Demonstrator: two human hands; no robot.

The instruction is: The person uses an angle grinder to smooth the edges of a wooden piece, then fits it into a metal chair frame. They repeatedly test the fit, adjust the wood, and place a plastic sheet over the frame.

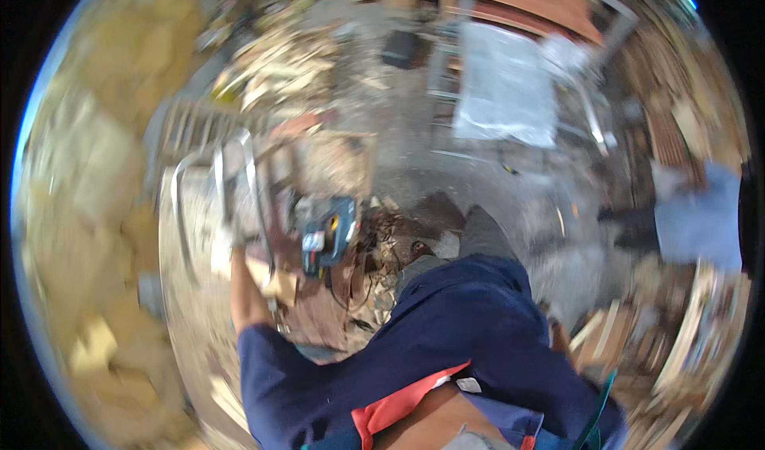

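My left hand (229,236), in what looks like a pale glove, reaches out over the wooden workbench (187,315) on the left. Its fingers close around a bent metal tube frame (218,181) with curved, shiny legs pointing away from me; motion blur softens the grip. To the right of that frame lies a blue-green power tool (341,231), apparently a jigsaw, with a dark cord. A small piece of pale wood (280,284) rests beside my left forearm. Low at my right side, only a bit of my right arm shows past my clothing, and the fingers are hidden.
Wood scraps (279,64) are heaped beyond the bench. A metal-framed stand holds a sheet wrapped in clear plastic (506,84) at the far right. A dark box (402,49) sits on the floor. Another person in a light blue top (701,219) stands at right, near stacked boards (685,330).
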